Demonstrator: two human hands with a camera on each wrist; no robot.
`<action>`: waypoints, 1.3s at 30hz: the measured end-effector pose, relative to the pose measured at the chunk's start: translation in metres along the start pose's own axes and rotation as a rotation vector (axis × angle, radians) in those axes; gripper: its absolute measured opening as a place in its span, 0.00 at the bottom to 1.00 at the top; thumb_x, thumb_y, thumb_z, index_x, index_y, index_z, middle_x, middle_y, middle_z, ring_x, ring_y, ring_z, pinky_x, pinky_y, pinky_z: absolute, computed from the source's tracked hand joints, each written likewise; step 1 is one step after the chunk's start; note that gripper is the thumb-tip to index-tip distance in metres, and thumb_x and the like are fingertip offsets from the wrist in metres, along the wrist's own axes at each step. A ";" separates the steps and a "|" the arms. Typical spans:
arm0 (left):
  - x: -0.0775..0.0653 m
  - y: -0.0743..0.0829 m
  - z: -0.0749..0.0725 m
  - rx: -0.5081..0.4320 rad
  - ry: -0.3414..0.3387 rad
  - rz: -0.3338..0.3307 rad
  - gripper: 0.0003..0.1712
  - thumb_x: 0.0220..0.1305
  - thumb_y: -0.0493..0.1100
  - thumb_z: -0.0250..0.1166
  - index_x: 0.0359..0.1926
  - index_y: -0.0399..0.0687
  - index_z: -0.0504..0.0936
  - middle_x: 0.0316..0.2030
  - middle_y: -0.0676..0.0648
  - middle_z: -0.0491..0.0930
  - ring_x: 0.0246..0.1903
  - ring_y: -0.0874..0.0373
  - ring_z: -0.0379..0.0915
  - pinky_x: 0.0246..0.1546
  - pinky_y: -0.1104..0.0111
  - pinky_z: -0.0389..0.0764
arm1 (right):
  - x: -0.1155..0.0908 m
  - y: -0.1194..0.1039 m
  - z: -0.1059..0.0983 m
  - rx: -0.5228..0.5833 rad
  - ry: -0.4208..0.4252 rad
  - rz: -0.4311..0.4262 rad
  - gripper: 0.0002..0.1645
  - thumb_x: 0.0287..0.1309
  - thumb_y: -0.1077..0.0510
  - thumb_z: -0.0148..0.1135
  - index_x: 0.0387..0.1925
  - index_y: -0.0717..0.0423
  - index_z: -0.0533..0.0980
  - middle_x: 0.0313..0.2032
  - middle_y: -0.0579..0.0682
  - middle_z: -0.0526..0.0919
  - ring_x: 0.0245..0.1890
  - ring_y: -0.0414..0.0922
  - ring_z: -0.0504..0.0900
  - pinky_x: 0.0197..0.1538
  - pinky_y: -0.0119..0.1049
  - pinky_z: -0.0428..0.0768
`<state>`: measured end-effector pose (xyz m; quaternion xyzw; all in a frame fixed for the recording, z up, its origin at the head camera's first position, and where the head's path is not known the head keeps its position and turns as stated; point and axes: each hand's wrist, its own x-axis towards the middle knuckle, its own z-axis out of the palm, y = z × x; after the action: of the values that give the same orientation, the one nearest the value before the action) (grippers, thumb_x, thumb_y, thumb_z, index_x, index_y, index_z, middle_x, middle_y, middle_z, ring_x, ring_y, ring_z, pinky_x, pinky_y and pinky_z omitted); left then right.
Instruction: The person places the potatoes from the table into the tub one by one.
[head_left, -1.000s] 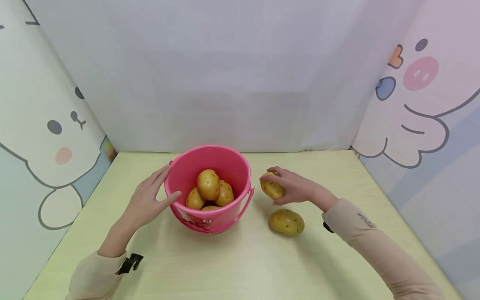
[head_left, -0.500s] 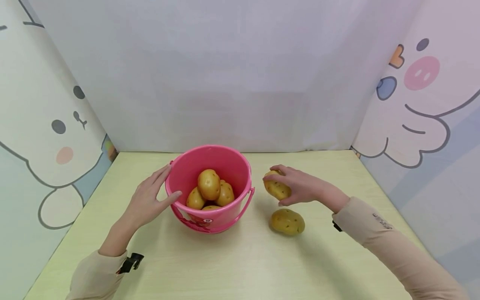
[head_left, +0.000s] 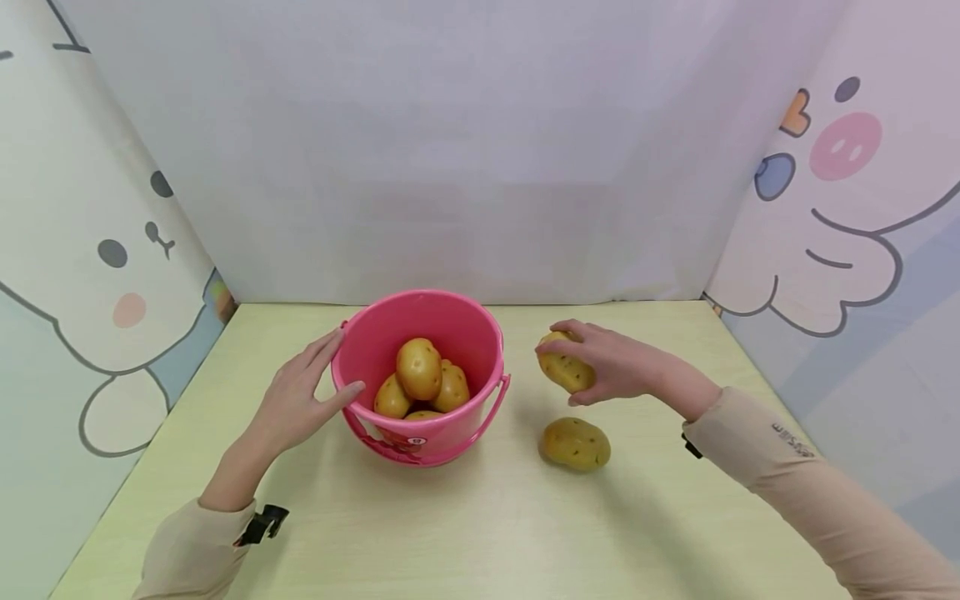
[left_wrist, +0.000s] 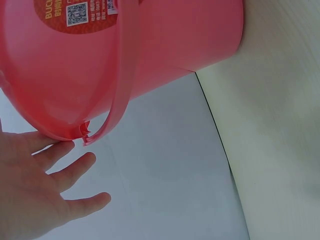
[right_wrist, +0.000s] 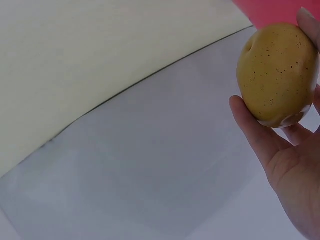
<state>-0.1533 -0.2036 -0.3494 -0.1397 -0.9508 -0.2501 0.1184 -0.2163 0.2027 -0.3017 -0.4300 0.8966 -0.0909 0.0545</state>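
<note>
Right hand (head_left: 613, 364) gripping potato (right_wrist: 276, 72) above table (head_left: 480, 533); left hand (head_left: 294, 406), splayed, touching pink bucket (head_left: 461, 427) at rim, near back edge; potatoes (head_left: 418, 369) inside; loose potato (head_left: 576, 444) on table, right of bucket.

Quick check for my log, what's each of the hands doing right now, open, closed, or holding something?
Left hand: open, touching the round pink plastic bucket.
Right hand: holding an oval yellow-brown potato.
</note>
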 end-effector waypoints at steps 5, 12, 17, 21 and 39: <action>0.000 0.001 0.000 0.000 -0.005 -0.007 0.44 0.54 0.58 0.58 0.66 0.45 0.52 0.61 0.39 0.55 0.56 0.40 0.52 0.46 0.39 0.59 | -0.001 0.000 -0.008 -0.015 0.010 -0.012 0.40 0.39 0.50 0.70 0.57 0.45 0.65 0.56 0.54 0.60 0.49 0.51 0.66 0.42 0.43 0.74; 0.000 0.001 0.000 0.000 -0.003 -0.007 0.44 0.54 0.58 0.59 0.66 0.45 0.52 0.61 0.39 0.55 0.57 0.40 0.52 0.46 0.39 0.59 | -0.001 -0.002 -0.018 -0.038 0.039 -0.021 0.40 0.38 0.49 0.70 0.57 0.43 0.65 0.56 0.54 0.60 0.48 0.50 0.66 0.41 0.42 0.74; 0.000 0.001 -0.001 -0.003 -0.001 -0.004 0.44 0.54 0.58 0.59 0.66 0.45 0.52 0.62 0.39 0.55 0.56 0.40 0.52 0.46 0.39 0.60 | 0.000 -0.004 -0.028 -0.045 0.068 -0.033 0.40 0.38 0.49 0.71 0.57 0.44 0.65 0.55 0.53 0.61 0.45 0.49 0.68 0.40 0.40 0.74; 0.000 0.002 -0.001 -0.003 -0.004 -0.009 0.44 0.54 0.58 0.59 0.66 0.45 0.52 0.62 0.39 0.55 0.56 0.40 0.52 0.46 0.39 0.60 | 0.001 -0.006 -0.036 -0.055 0.072 -0.032 0.40 0.38 0.49 0.71 0.56 0.44 0.65 0.54 0.53 0.61 0.43 0.48 0.69 0.39 0.39 0.74; 0.001 0.001 0.000 0.003 -0.001 -0.004 0.44 0.54 0.57 0.60 0.66 0.44 0.53 0.62 0.39 0.55 0.56 0.40 0.52 0.46 0.39 0.59 | 0.012 -0.017 -0.063 -0.059 0.057 -0.061 0.40 0.40 0.50 0.69 0.57 0.45 0.63 0.56 0.55 0.59 0.47 0.50 0.66 0.41 0.42 0.74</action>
<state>-0.1537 -0.2026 -0.3485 -0.1375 -0.9515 -0.2488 0.1178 -0.2220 0.1906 -0.2366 -0.4557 0.8866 -0.0781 0.0136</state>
